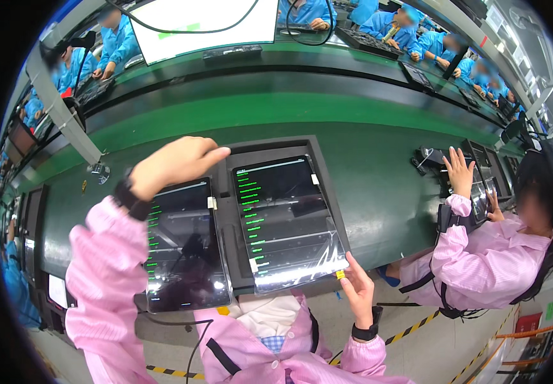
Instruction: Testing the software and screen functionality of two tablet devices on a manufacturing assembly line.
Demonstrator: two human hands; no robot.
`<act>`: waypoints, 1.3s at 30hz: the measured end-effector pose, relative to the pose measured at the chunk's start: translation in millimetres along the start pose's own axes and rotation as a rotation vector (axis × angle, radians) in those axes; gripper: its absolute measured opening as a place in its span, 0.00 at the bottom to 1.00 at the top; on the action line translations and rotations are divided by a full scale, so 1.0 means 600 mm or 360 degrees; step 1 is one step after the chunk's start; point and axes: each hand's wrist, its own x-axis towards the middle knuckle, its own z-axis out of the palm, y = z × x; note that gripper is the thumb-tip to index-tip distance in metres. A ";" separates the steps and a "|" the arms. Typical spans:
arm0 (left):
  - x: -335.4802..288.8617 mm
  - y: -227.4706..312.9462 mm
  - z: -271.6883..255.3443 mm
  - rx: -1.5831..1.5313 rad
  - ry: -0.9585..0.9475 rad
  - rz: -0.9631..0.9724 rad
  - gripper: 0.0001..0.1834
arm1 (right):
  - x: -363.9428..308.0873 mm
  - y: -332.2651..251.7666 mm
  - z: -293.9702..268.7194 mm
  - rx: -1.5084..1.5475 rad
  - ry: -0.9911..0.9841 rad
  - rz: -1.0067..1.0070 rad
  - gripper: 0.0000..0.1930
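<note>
"Bench (382,185) room: where is it?"

"Green surface runs from the right rim of the dark tray (270,147) toward a co-worker (474,262) in pink, and more stretches beyond the tray's far edge. The near side ends at the person's lap."

"And the hands?"

"Left hand (183,163) arches over the far end of the left tablet (190,256), fingers pointing right; its palm is hidden, so I can't tell whether that grip holds anything. Right hand (361,296) comes up from below, thumb and finger pinching a yellow tab (340,274) at the right tablet's near right corner."

"Counts?"

"Two tablets side by side, the right tablet (279,198) lying over the tray; one clear film (295,256) across its near half; three pale tabs (315,179)."
</note>
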 end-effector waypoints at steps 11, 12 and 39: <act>0.122 -0.005 0.156 0.0160 -0.0213 -0.0189 0.31 | 0.003 0.010 0.004 -0.0010 0.0089 -0.0058 0.27; 0.123 -0.005 0.159 0.0144 -0.0239 -0.0193 0.32 | 0.004 0.010 0.006 -0.0031 0.0128 -0.0091 0.26; 0.101 0.026 0.114 0.0002 -0.0012 -0.0100 0.36 | 0.011 -0.043 0.022 -0.0551 0.0351 -0.0172 0.22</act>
